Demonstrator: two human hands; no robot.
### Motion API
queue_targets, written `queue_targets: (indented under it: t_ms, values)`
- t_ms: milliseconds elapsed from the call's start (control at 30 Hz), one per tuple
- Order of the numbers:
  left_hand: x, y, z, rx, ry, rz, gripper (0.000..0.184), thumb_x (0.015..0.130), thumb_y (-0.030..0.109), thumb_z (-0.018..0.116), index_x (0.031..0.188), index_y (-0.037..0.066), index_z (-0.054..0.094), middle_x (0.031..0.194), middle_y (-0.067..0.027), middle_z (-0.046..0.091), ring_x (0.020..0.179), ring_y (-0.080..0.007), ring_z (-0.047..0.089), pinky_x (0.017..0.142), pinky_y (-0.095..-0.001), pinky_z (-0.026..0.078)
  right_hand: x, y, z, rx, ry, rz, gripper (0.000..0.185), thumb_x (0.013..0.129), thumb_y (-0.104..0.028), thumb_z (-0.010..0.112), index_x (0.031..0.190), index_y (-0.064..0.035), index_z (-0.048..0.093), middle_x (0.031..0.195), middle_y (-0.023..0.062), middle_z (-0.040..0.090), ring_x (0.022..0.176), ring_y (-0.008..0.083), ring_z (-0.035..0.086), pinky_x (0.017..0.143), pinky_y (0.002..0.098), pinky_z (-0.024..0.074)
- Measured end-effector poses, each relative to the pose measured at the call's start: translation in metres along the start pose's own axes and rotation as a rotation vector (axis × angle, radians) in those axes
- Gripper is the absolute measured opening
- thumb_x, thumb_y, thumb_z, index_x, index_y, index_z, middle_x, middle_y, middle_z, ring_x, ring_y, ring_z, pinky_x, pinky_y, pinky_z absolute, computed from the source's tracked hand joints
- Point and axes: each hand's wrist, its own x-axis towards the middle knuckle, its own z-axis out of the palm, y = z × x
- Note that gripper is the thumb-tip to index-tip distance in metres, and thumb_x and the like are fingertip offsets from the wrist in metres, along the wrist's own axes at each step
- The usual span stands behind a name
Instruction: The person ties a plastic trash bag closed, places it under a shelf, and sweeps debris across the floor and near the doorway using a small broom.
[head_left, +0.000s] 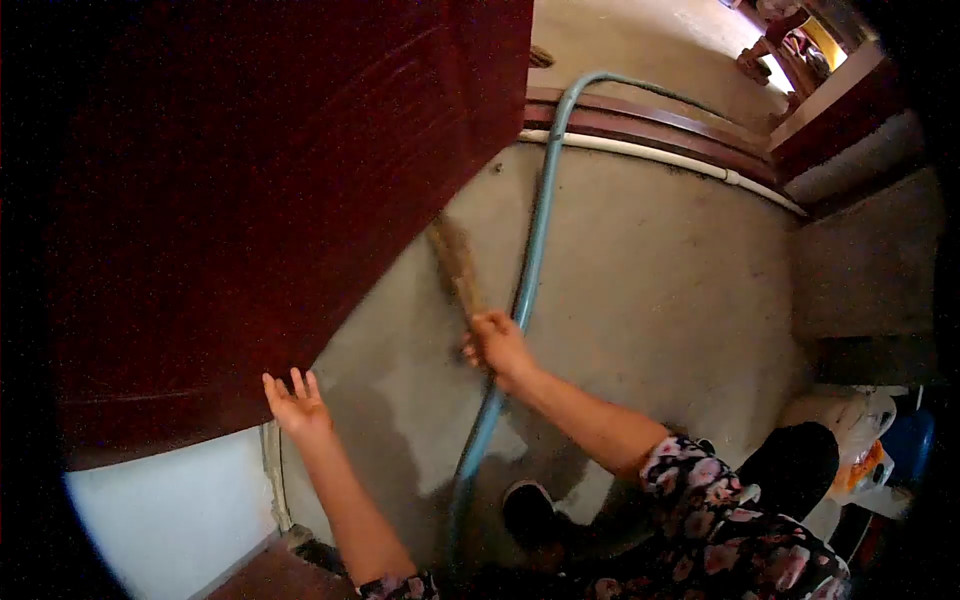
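Observation:
My right hand [500, 350] is closed around the near end of what looks like a hand broom [456, 258], brown and blurred. The broom points up and away from me, its far end close to the edge of a large dark red door or panel [270, 180]. My left hand [300, 408] has its fingers spread and holds nothing. It is at the lower corner of the red panel; whether the fingertips touch it, I cannot tell. Beneath my right hand a blue-green hose [540, 225] runs across the grey floor [660, 280].
A white pipe [640, 150] lies along a reddish doorsill [650, 122] at the back. Bags [850, 430] and a blue container [912, 445] stand at the right. My shoe [528, 505] is beside the hose. A white wall surface [170, 510] shows at lower left.

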Motion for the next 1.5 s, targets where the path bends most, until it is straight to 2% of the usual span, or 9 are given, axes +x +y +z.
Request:
queue_targets:
  t_ms: [167,333,600,700,867,1133,1167,1400,1500]
  values:
    - [0.002,-0.009,-0.010,0.052,-0.047,0.036,0.077,0.085,0.032,0.061,0.143,0.012,0.013,0.150,-0.0053,0.009,0.130,-0.0279,0.031,0.100,-0.0411,0.036,0.088,-0.013,0.023,-0.142,-0.168,-0.047,0.022,0.091,-0.024,0.051,0.098,-0.0036,0.047,0.068,0.0060,0.054,0.050,0.0148,0.050,0.041,0.0294,0.0401]
    - [0.005,-0.021,-0.017,0.071,-0.039,0.072,0.081,0.084,0.030,0.063,0.143,0.013,0.011,0.148,-0.0046,0.015,0.129,-0.0287,0.031,0.101,-0.0423,0.035,0.105,-0.042,0.000,-0.093,0.127,-0.241,0.022,0.091,-0.025,0.051,0.095,-0.0036,0.048,0.061,0.0048,0.052,0.046,0.0136,0.048,0.039,0.0305,0.0385]
    - [-0.002,-0.024,-0.009,0.085,-0.090,0.087,0.076,0.088,0.029,0.057,0.144,0.013,0.008,0.148,-0.0047,0.013,0.130,-0.0291,0.031,0.100,-0.0414,0.037,0.056,-0.006,0.015,-0.026,-0.066,-0.069,0.017,0.091,-0.022,0.052,0.095,-0.0060,0.049,0.072,0.0061,0.055,0.057,0.0141,0.052,0.047,0.0266,0.0435]
    - [-0.004,-0.019,-0.011,0.092,-0.083,0.064,0.075,0.088,0.028,0.056,0.144,0.014,0.007,0.148,-0.0042,0.013,0.130,-0.0289,0.030,0.101,-0.0411,0.036,0.083,-0.036,0.002,-0.169,0.035,-0.100,0.015,0.091,-0.022,0.052,0.095,-0.0071,0.050,0.072,0.0062,0.056,0.056,0.0142,0.052,0.046,0.0268,0.0433]
    - [-0.004,-0.025,-0.012,0.069,-0.093,0.080,0.076,0.088,0.028,0.056,0.144,0.014,0.007,0.148,-0.0060,0.013,0.130,-0.0291,0.030,0.102,-0.0422,0.036,0.060,-0.057,-0.022,0.065,0.198,-0.221,0.018,0.091,-0.023,0.051,0.094,-0.0059,0.048,0.066,0.0057,0.053,0.051,0.0145,0.051,0.040,0.0292,0.0412]
    - [-0.011,-0.030,-0.014,0.080,-0.104,0.097,0.079,0.086,0.028,0.059,0.144,0.015,0.008,0.147,-0.0056,0.016,0.129,-0.0284,0.032,0.101,-0.0423,0.036,0.096,-0.073,-0.003,0.116,0.141,-0.142,0.020,0.093,-0.023,0.049,0.097,-0.0038,0.045,0.069,0.0074,0.054,0.051,0.0168,0.053,0.042,0.0296,0.0430]
    - [-0.009,-0.030,-0.015,0.079,-0.108,0.101,0.079,0.086,0.028,0.059,0.144,0.015,0.008,0.147,-0.0056,0.017,0.128,-0.0283,0.032,0.100,-0.0423,0.036,0.096,-0.078,-0.005,0.147,0.281,-0.201,0.019,0.094,-0.022,0.047,0.092,-0.0029,0.045,0.069,0.0079,0.054,0.051,0.0167,0.051,0.042,0.0296,0.0431]
    - [-0.009,-0.037,-0.014,0.073,-0.059,0.130,0.078,0.086,0.027,0.059,0.144,0.014,0.008,0.146,-0.0061,0.018,0.128,-0.0285,0.034,0.099,-0.0423,0.037,0.017,-0.068,0.025,0.286,0.206,-0.170,0.017,0.094,-0.022,0.047,0.097,-0.0067,0.041,0.070,0.0085,0.053,0.057,0.0167,0.053,0.043,0.0306,0.0448]
    - [-0.007,-0.036,-0.014,0.091,-0.063,0.128,0.078,0.086,0.028,0.059,0.144,0.014,0.009,0.146,-0.0067,0.019,0.127,-0.0284,0.034,0.098,-0.0423,0.038,0.062,-0.056,0.020,0.193,0.059,-0.065,0.019,0.093,-0.023,0.048,0.100,-0.0083,0.039,0.070,0.0082,0.053,0.056,0.0160,0.052,0.042,0.0306,0.0443]
